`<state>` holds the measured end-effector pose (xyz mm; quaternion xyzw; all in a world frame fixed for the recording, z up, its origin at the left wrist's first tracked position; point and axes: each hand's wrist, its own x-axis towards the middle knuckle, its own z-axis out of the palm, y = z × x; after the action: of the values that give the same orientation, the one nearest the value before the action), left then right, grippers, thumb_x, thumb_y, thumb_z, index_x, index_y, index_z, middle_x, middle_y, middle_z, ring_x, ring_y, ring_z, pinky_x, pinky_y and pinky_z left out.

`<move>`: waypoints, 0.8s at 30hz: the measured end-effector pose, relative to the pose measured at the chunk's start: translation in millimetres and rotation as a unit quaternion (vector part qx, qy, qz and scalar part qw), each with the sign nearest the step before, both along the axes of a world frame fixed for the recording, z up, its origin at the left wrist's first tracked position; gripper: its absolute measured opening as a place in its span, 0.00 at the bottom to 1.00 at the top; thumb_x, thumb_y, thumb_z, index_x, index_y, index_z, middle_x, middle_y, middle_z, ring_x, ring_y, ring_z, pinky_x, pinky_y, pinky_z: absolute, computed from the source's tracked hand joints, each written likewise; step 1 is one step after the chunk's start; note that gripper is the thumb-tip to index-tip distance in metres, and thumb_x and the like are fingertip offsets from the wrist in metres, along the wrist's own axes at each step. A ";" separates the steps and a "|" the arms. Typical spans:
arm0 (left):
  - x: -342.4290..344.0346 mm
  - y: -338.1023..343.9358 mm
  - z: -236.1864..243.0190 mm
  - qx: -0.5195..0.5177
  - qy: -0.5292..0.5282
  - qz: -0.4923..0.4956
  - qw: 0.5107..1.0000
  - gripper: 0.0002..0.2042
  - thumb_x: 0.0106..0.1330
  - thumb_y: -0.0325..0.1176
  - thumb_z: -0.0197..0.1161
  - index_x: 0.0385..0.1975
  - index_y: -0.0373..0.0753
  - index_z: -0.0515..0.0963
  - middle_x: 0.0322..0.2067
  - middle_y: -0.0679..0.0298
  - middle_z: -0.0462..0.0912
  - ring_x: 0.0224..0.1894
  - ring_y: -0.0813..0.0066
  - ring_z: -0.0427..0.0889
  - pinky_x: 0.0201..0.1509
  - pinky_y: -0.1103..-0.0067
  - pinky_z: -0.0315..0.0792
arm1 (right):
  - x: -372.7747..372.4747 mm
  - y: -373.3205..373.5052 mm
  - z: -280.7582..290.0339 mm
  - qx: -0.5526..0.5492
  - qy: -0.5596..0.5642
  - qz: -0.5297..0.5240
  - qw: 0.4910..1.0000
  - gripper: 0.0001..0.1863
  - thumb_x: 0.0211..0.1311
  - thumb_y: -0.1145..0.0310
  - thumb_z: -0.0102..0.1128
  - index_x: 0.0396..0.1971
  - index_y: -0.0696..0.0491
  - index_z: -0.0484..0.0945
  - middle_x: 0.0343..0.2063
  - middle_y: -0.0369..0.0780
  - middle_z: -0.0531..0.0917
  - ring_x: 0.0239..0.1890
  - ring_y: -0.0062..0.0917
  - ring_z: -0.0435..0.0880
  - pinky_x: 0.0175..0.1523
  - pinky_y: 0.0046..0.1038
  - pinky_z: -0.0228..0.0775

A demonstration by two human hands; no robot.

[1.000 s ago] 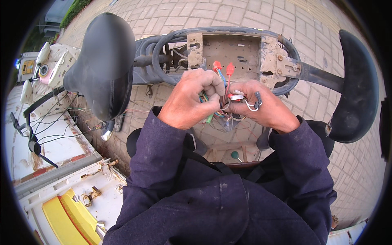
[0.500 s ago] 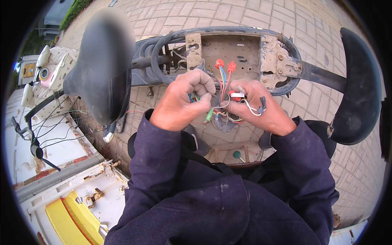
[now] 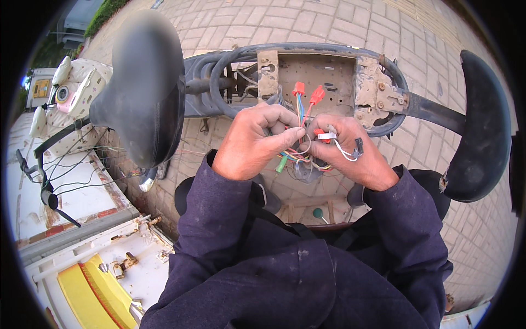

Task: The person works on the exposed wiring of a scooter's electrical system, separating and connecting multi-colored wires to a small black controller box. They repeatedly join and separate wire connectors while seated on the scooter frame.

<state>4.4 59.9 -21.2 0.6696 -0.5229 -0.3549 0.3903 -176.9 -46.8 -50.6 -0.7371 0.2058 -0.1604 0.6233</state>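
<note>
My left hand (image 3: pixel 249 141) and right hand (image 3: pixel 353 156) pinch multicoloured wires (image 3: pixel 301 109) (between fingertips (image 3: pixel 297 132)) near an open brown metal tray (image 3: pixel 318 70) edge.

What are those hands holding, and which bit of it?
Coloured wires. The left hand and right hand pinch the bunch below two upper red plugs; exactly which wires each grips is hidden.

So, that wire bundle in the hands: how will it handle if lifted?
The wire bundle will probably flop, since its thin strands bend and splay. Short lengths may stay somewhat springy: two red connectors jut out on theirs. It could also tangle, as wires of several colours cross closely near the green connector.
</note>
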 end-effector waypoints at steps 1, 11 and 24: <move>0.2 0.2 -0.6 0.014 0.021 0.005 1.000 0.07 0.62 0.31 0.68 0.34 0.33 0.85 0.19 0.67 0.78 0.27 0.78 0.72 0.38 0.76 0.69 | -3.1 -2.1 1.3 0.018 0.013 0.007 1.000 0.10 0.60 0.68 0.63 0.33 0.60 0.79 0.22 0.41 0.80 0.26 0.21 0.76 0.34 0.29 0.69; -1.0 0.3 3.3 0.060 0.174 0.013 0.983 0.11 0.70 0.31 0.64 0.44 0.29 0.81 0.32 0.66 0.85 0.34 0.83 0.81 0.40 0.81 0.76 | -3.9 -1.9 -3.5 0.065 -0.014 0.016 0.998 0.06 0.63 0.71 0.61 0.31 0.58 0.78 0.23 0.34 0.79 0.27 0.13 0.74 0.30 0.23 0.68; 0.5 -1.6 -2.3 0.055 0.165 0.046 0.984 0.10 0.70 0.29 0.63 0.42 0.27 0.81 0.31 0.64 0.86 0.32 0.84 0.82 0.36 0.84 0.76 | -3.8 -2.5 2.6 0.080 0.009 -0.007 0.997 0.08 0.61 0.71 0.69 0.35 0.56 0.79 0.29 0.32 0.80 0.33 0.12 0.76 0.38 0.20 0.69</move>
<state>4.8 58.2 -23.5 0.6457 -0.3999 -0.4704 0.4493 -180.7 -49.4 -47.9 -0.6848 0.2288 -0.1417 0.6772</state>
